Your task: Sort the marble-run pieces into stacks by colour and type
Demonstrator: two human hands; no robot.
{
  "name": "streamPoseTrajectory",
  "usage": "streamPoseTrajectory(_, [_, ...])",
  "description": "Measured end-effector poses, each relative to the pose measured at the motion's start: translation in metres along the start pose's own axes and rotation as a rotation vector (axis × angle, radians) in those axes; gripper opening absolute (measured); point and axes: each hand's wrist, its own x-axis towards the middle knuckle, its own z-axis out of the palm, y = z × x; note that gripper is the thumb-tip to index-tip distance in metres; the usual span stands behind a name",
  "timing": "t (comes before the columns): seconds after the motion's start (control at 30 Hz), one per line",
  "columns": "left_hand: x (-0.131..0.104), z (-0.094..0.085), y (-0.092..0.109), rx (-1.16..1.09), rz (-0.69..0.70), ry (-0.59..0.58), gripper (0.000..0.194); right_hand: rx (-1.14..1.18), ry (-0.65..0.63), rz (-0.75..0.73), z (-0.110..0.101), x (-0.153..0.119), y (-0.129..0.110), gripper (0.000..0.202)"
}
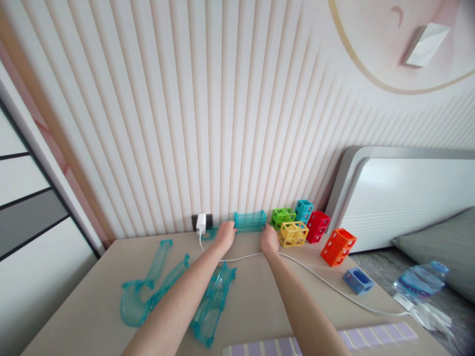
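At the back of the table, against the ribbed wall, lies a straight teal translucent track piece point(250, 222). My left hand point(225, 234) is closed at its left end, and my right hand point(269, 239) is closed at its right end. Another teal piece point(210, 234) shows partly behind my left hand. Just right of my right hand stand a yellow block frame point(293, 233) and a green one point(283, 217). More teal pieces, one curved point(132, 305) and several straight point(214, 304), lie on the left and near my left forearm.
Teal point(304, 211), red point(318, 226), orange point(338, 246) and blue point(358, 281) blocks stand at the right. A white charger point(201, 223) has its cable point(319, 277) crossing the table point(260, 291). A purple strip point(378, 336) lies in front; a bottle point(422, 281) is beyond the right edge.
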Motion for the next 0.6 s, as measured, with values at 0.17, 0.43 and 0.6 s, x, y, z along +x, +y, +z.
streamPoseTrajectory(0.17, [-0.009,-0.008,0.0,-0.01,0.072,0.074,0.036,0.034,-0.001,0.017,-0.002,-0.006,-0.004,0.033])
streamPoseTrajectory(0.43, [-0.061,-0.05,-0.017,-0.045,0.316,0.356,0.033,0.213,0.182,-0.112,-0.016,-0.047,-0.008,0.034])
streamPoseTrajectory(0.6, [-0.128,-0.082,-0.056,-0.038,0.404,0.551,0.031,0.389,0.267,-0.405,-0.011,-0.108,-0.01,0.042])
